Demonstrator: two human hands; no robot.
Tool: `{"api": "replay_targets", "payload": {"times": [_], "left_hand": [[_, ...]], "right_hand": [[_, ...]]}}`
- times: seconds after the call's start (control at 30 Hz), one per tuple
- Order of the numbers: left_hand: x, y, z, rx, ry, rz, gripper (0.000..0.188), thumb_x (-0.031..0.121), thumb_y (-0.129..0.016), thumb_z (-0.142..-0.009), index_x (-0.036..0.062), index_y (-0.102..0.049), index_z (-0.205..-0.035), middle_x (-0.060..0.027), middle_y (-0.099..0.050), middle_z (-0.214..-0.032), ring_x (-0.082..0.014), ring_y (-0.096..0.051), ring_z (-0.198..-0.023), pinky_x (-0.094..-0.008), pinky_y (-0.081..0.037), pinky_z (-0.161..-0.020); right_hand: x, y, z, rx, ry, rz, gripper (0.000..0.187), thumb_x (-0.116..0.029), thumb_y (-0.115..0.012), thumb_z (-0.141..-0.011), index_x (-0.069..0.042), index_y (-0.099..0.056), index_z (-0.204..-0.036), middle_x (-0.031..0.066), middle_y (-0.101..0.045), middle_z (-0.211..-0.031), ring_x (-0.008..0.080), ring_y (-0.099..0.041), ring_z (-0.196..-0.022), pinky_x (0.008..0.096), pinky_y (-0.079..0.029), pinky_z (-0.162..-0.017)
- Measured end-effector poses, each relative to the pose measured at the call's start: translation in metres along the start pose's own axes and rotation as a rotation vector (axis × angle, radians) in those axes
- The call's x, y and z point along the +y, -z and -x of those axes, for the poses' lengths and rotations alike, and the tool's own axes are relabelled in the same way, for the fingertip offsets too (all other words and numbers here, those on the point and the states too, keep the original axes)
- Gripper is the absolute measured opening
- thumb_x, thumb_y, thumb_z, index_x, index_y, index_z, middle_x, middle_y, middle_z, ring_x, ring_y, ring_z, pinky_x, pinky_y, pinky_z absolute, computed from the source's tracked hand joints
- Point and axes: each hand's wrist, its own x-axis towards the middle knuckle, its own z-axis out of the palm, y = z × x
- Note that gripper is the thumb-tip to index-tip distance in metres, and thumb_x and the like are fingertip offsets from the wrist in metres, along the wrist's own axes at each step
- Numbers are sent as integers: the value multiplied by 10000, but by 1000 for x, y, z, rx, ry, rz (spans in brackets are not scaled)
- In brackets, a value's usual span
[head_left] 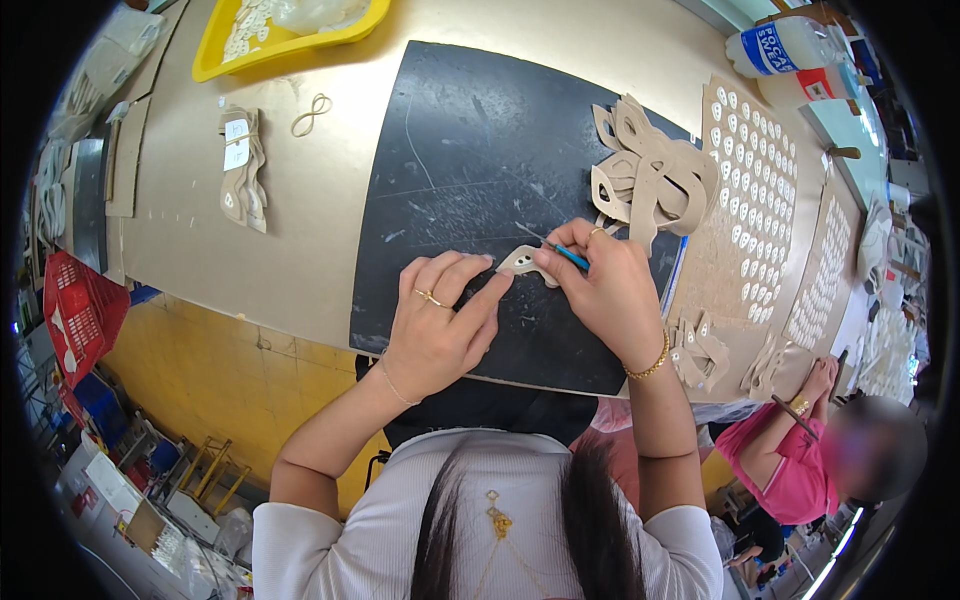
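Note:
On the black board (440,150), a small curved beige piece (522,262) lies between my hands, with a white patch showing dark holes. My left hand (440,320) is closed at its left end, index fingertip on the edge and thumb mostly hidden beneath. My right hand (605,285) pinches a slim blue-handled tool (570,257) whose thin tip points up and left. The right thumb also rests at the piece's right end. Just beyond the right hand sits a heap of cut beige pieces (650,180).
A brown sheet with rows of small white patches (750,190) lies right of the board. Yellow tray (290,45), banded beige bundle (245,170) and rubber band (312,115) lie left. Bottles (790,50) stand far right. A co-worker in pink (780,460) sits at the right.

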Motion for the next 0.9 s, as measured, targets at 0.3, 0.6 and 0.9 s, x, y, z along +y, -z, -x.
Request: {"api": "replay_targets", "payload": {"times": [0.3,0.6,0.9], "left_hand": [[1,0,0,-47,-4,-37,523,103,-755,-760,105,-676,-1277,-89,-582,-1277,-284,-519,-1199,-466,-379,-1011],[1,-1,-1,-38,-6,-48,508,96,-757,-764,79,-673,-1264,-90,-591,-1268,-277,-526,-1190,-469,-382,-1011],[0,4,-6,-88,-37,-71,530,94,-759,-747,80,-673,-1269,-85,-590,-1267,-273,-528,-1166,-463,-388,-993]], "right_hand": [[1,-1,-1,17,12,17,193,-245,-750,-903,-55,-717,-901,104,-699,-677,295,-693,-604,383,-518,-588],[0,0,-1,10,6,41,183,-231,-739,-909,-50,-714,-905,111,-699,-675,303,-695,-611,393,-518,-587],[-1,-3,1,31,21,95,152,-211,-724,-912,-64,-694,-887,115,-681,-650,320,-688,-604,414,-518,-565]]}}
